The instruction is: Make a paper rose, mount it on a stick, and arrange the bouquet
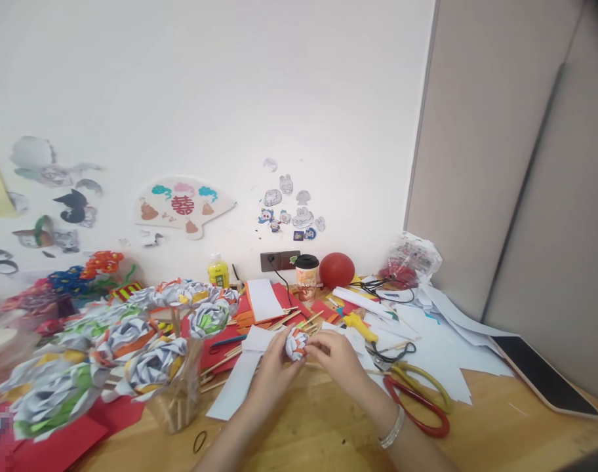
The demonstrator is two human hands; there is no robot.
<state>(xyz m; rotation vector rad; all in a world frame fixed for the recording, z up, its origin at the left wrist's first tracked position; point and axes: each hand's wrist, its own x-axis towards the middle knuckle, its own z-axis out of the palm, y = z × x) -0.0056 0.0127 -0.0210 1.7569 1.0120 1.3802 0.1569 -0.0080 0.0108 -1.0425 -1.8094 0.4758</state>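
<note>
A small paper flower (pixel 296 343), white with orange and dark petal edges, is held above the front of the wooden table. My left hand (pixel 275 370) wraps round it from the left, closed on its side and base. From the right, my right hand (pixel 336 354) pinches the flower's edge between thumb and fingers; a bracelet circles that wrist. Below and behind lie white paper strips (pixel 233 387) and thin wooden sticks (pixel 284 319). A yellow hot glue gun (pixel 360 326) rests just beyond my right hand. The flower's underside is hidden by my fingers.
Several finished paper flowers (pixel 156 362) stand in a clear container (pixel 176 403) at left. Large scissors (pixel 419 400) with red and yellow handles lie right of my right forearm. Behind are a lidded paper cup (pixel 307 278), a red balloon (pixel 337 270) and a yellow bottle (pixel 218 271). A tablet (pixel 545 373) lies far right.
</note>
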